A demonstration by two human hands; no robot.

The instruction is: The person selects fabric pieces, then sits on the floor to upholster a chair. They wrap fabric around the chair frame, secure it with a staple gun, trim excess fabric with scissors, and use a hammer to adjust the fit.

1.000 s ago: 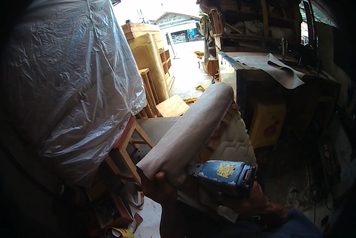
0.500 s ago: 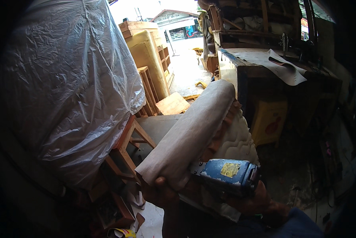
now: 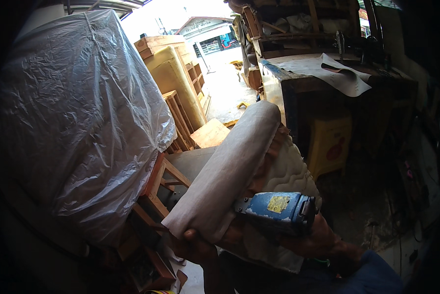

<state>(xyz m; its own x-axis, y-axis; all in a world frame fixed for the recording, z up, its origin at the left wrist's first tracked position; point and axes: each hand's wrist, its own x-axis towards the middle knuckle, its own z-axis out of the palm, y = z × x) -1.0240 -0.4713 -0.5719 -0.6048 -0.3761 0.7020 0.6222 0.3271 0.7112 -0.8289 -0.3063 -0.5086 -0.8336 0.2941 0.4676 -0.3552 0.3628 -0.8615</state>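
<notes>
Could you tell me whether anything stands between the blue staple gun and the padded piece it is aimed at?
Nothing visible does. The blue staple gun, gripped in the right hand, has its nose right against the fabric-covered padded piece, while the left hand grips that piece's near end from below.

A clear plastic sheet (image 3: 82, 127) drapes furniture at left; a yellow stool (image 3: 330, 147) stands beneath a workbench (image 3: 298, 83).

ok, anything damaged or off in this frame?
The blue power tool has chipped, worn paint on its body. On the workbench, a grey sheet lies curled and hangs over the edge. Nothing else stands out.
</notes>
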